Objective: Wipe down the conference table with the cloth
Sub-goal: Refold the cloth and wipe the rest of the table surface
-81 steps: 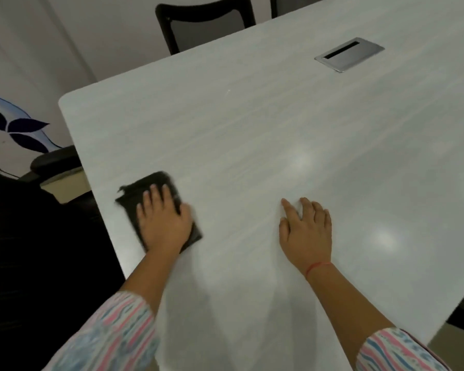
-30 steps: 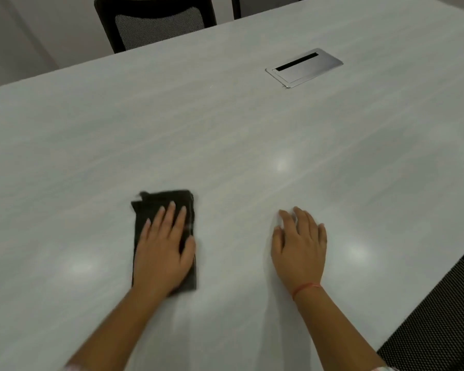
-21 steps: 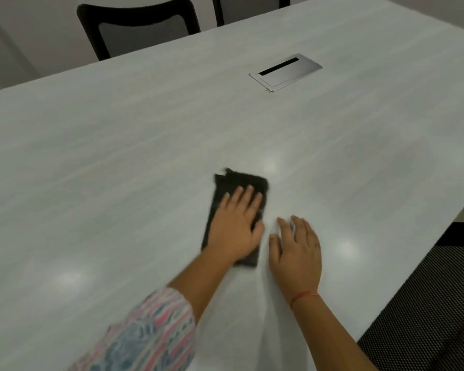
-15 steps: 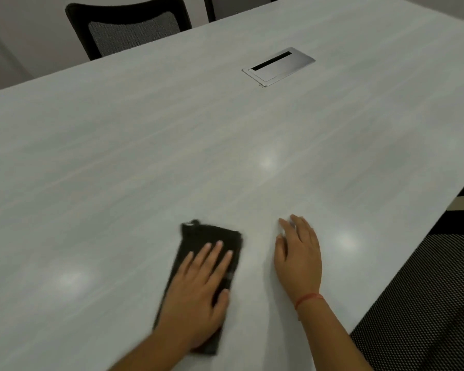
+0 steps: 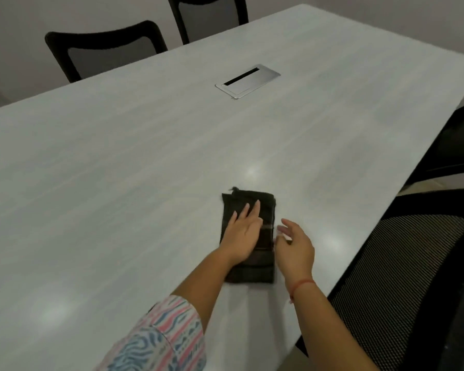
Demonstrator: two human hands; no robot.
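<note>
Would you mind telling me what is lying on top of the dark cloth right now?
The left hand lies flat on the cloth. The right hand hovers beside it. The cloth under the palm is hidden.

Cloth [image 5: 263,207]: dark, near-black fabric folded into a long rectangle, lying flat on the table; a frayed tuft shows at its far left corner.
Cloth position: near the table's right-hand edge, its long axis running away from the viewer; part of its middle is covered from view.
Conference table [image 5: 145,145]: broad, pale grey top with faint streaked grain, glossy, carrying soft light reflections.
Table extent: fills most of the view; right edge runs diagonally.
</note>
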